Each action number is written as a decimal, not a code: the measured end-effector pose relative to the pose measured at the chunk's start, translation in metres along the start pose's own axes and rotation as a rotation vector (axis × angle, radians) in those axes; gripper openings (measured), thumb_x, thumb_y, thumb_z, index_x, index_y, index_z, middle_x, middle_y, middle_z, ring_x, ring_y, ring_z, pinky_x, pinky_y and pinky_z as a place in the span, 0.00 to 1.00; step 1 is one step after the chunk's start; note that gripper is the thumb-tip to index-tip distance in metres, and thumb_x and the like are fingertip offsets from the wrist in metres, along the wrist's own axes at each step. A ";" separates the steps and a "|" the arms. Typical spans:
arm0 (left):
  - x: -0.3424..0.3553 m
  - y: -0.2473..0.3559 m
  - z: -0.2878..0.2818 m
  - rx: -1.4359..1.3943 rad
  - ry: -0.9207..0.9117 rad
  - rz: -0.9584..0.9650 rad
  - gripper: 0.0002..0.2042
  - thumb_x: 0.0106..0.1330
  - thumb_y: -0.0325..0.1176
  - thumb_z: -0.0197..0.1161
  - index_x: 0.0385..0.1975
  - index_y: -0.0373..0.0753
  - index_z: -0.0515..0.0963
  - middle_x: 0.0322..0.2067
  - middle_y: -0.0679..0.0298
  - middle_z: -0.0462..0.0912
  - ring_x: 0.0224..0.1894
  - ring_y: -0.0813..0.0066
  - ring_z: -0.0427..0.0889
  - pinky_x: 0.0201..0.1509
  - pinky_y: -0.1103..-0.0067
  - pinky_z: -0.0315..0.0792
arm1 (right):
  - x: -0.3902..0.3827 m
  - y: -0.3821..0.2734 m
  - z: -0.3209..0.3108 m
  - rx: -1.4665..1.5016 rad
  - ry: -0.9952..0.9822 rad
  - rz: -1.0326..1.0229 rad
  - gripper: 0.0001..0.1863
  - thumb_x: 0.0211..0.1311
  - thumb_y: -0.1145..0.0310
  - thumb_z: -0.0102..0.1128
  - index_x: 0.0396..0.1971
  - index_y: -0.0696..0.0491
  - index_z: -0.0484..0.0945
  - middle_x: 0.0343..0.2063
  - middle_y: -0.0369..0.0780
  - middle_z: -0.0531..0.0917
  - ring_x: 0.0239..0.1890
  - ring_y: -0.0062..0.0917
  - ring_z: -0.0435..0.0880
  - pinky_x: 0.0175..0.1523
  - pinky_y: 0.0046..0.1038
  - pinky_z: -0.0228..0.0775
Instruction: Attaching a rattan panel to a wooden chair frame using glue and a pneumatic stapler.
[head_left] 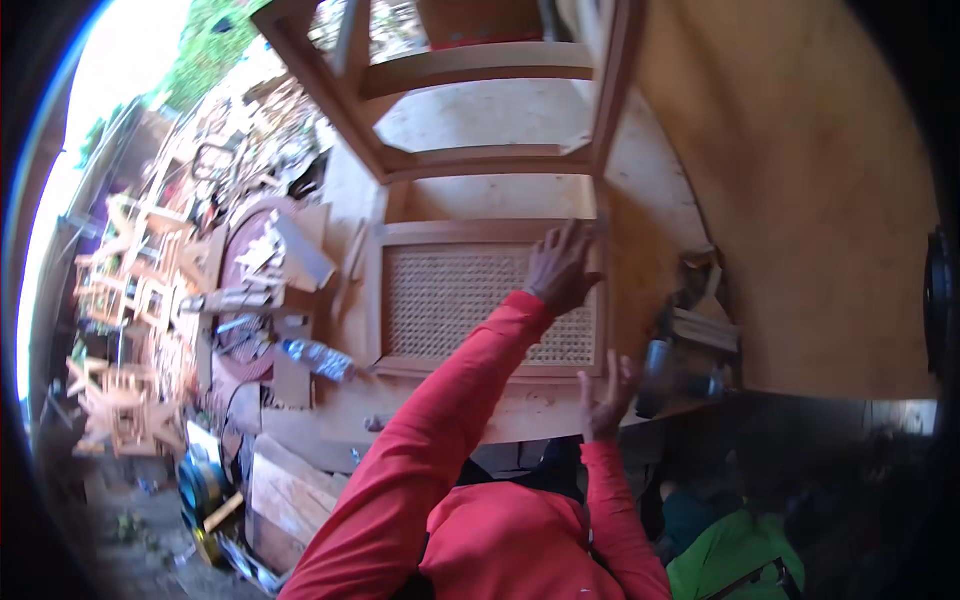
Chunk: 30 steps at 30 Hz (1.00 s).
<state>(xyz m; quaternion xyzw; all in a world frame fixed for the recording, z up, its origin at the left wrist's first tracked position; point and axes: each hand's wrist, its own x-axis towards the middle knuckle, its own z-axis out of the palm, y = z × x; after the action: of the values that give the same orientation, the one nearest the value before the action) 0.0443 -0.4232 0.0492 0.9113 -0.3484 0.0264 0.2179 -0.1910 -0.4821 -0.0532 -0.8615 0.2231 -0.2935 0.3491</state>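
In front of me on the wooden worktable (470, 422) lies a wooden chair frame (490, 158). Its near part is a square wooden border around a woven cane panel (450, 295). My left hand (562, 268) reaches across to the panel's far right corner, fingers spread over the border and the cane. It looks laid on the wood, though firm contact is hard to judge. Close to the panel's near right corner, my right hand (607, 398) is raised with its fingers apart and nothing in it.
Left of the panel lie a clear plastic bottle (318, 358) and loose wood strips. A dark jar (655, 375) and a wooden block (705, 328) stand to the right, before a large plywood sheet (800, 200). Several small wooden frames (130, 405) are at far left.
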 end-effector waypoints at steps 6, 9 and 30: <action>-0.124 -0.010 -0.097 -0.197 0.223 -0.105 0.34 0.67 0.39 0.70 0.70 0.35 0.65 0.63 0.43 0.69 0.65 0.40 0.70 0.68 0.56 0.69 | 0.102 -0.050 0.001 0.035 -0.050 -0.410 0.27 0.71 0.63 0.65 0.66 0.58 0.75 0.62 0.53 0.74 0.66 0.49 0.72 0.71 0.47 0.62; -0.234 -0.069 -0.124 -0.129 0.481 -0.442 0.29 0.66 0.30 0.70 0.66 0.35 0.69 0.56 0.47 0.76 0.52 0.53 0.80 0.56 0.64 0.77 | 0.154 -0.092 0.059 0.044 -0.150 -0.608 0.26 0.72 0.64 0.63 0.66 0.57 0.74 0.63 0.52 0.73 0.65 0.49 0.72 0.70 0.47 0.64; -0.354 -0.119 -0.073 0.037 -0.282 -0.048 0.13 0.63 0.37 0.68 0.43 0.41 0.76 0.41 0.56 0.77 0.46 0.54 0.81 0.47 0.60 0.76 | 0.250 -0.121 0.188 -0.366 -0.834 -0.184 0.35 0.60 0.32 0.66 0.61 0.39 0.83 0.56 0.42 0.86 0.62 0.41 0.81 0.68 0.49 0.62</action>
<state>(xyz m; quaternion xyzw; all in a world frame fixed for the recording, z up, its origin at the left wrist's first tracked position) -0.1389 -0.0935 0.0000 0.9178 -0.3532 -0.1006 0.1507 0.1371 -0.4616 0.0129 -0.9697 0.0346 0.0925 0.2235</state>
